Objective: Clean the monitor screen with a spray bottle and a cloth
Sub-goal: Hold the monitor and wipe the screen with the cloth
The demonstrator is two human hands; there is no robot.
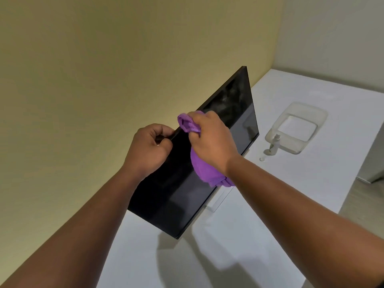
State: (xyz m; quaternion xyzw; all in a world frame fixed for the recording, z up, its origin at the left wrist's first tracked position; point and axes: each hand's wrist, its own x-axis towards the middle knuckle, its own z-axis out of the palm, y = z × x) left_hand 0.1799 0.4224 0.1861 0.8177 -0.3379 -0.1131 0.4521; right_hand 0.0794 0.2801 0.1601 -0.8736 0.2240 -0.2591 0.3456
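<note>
A black monitor (178,200) stands on a white table, its dark screen facing right. My left hand (148,150) grips the monitor's top edge. My right hand (212,140) holds a bunched purple cloth (202,169) pressed against the upper part of the screen. A small white spray bottle (275,144) stands upright on the table to the right of the monitor, apart from both hands. Its small cap (262,159) lies beside it.
A clear plastic container (299,126) sits behind the spray bottle on the white table (259,235). A yellow wall runs behind the monitor. The monitor's white stand (220,199) shows below the screen. The table's right edge drops to the floor.
</note>
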